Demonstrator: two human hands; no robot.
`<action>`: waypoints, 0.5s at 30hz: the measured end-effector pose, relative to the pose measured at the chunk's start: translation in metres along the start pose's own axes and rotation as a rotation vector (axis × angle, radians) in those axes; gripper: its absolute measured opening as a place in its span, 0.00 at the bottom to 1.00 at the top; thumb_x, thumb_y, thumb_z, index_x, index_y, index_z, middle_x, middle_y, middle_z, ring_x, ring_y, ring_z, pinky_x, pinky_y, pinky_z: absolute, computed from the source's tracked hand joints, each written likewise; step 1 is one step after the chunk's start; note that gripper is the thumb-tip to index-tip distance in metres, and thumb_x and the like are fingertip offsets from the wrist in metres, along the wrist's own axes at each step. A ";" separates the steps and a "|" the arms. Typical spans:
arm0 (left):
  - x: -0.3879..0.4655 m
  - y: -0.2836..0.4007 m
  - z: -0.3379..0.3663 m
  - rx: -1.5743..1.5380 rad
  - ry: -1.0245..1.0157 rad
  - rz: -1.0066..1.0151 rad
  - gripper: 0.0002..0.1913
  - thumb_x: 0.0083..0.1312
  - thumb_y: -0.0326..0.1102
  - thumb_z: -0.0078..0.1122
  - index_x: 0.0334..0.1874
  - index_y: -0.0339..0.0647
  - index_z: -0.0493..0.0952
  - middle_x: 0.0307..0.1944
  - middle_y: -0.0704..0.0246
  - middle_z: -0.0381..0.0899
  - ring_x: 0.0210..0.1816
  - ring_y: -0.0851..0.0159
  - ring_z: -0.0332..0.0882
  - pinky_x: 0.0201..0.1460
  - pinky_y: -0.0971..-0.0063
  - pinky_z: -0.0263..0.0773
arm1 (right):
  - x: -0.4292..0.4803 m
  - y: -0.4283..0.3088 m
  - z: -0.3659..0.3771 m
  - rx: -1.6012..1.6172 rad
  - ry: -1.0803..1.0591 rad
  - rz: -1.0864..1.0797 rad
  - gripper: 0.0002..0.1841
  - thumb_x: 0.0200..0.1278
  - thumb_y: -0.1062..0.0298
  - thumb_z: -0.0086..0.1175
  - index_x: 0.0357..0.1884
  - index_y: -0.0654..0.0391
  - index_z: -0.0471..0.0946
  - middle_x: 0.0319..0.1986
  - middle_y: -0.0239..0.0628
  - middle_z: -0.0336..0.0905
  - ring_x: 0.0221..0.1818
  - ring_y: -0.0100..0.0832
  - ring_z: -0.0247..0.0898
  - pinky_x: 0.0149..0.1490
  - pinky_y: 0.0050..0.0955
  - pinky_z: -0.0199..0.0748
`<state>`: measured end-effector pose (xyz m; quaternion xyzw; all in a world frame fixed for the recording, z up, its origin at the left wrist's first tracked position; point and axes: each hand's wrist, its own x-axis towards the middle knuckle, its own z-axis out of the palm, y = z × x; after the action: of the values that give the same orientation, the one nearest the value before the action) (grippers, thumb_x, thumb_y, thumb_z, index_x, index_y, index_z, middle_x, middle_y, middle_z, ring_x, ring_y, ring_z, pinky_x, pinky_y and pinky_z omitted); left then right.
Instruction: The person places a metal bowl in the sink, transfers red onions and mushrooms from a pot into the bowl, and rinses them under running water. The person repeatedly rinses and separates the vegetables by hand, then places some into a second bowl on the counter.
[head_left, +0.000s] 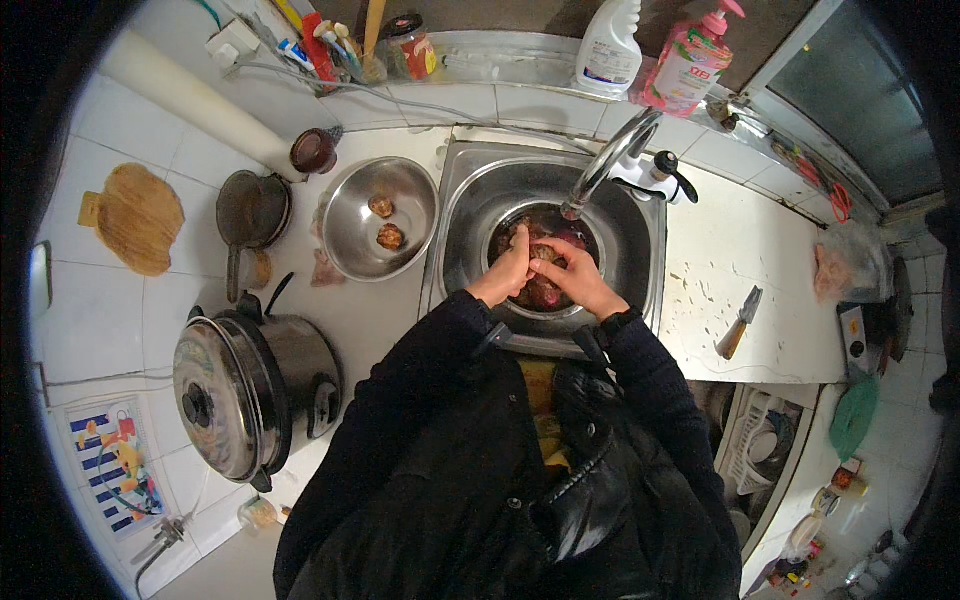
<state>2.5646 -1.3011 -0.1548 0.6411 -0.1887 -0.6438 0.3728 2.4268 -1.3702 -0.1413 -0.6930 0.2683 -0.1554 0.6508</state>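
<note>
In the sink (626, 244), my left hand (510, 270) and my right hand (581, 274) meet over a round steel basin (598, 289). Between them is a brown, ringed tuber (545, 253), perhaps a taro, partly covered by my fingers. Water and more brown and reddish tubers (544, 292) fill the basin below. The chrome faucet spout (574, 210) hangs just above my right hand; I cannot tell whether water runs. Left of the sink, a steel bowl (352, 247) holds two brown tubers (385, 221), apart from my hands.
A knife (741, 322) lies on the right counter (697, 262) among scattered scraps. A large lidded steel cooker (300, 375) stands at the left. Behind the sink are a spray bottle (609, 49) and a pink pump bottle (688, 67). A small brown pot (313, 150) sits beyond the bowl.
</note>
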 end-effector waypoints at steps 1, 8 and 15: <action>0.001 -0.001 -0.001 0.094 0.033 0.041 0.32 0.63 0.67 0.16 0.20 0.47 0.62 0.13 0.79 0.53 0.13 0.77 0.47 0.14 0.80 0.44 | 0.002 0.002 -0.001 -0.029 -0.001 0.012 0.21 0.54 0.63 0.58 0.49 0.60 0.72 0.39 0.37 0.76 0.43 0.26 0.70 0.50 0.25 0.66; 0.021 -0.029 -0.019 -0.170 -0.042 0.010 0.28 0.67 0.62 0.22 0.18 0.49 0.58 0.13 0.79 0.49 0.13 0.76 0.44 0.16 0.80 0.43 | 0.035 0.051 -0.027 -0.131 0.142 0.166 0.21 0.54 0.59 0.58 0.47 0.59 0.72 0.36 0.38 0.76 0.40 0.29 0.72 0.46 0.24 0.67; 0.026 -0.049 -0.027 -0.235 0.061 -0.109 0.19 0.71 0.51 0.28 0.27 0.46 0.59 0.22 0.75 0.56 0.23 0.74 0.55 0.31 0.73 0.61 | 0.040 0.140 -0.016 -1.313 -0.094 0.236 0.16 0.55 0.66 0.48 0.46 0.56 0.71 0.43 0.50 0.71 0.47 0.42 0.70 0.38 0.43 0.73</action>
<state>2.5810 -1.2813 -0.2109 0.6216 -0.0653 -0.6608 0.4155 2.4265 -1.4077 -0.2829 -0.9174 0.3523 0.1429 0.1173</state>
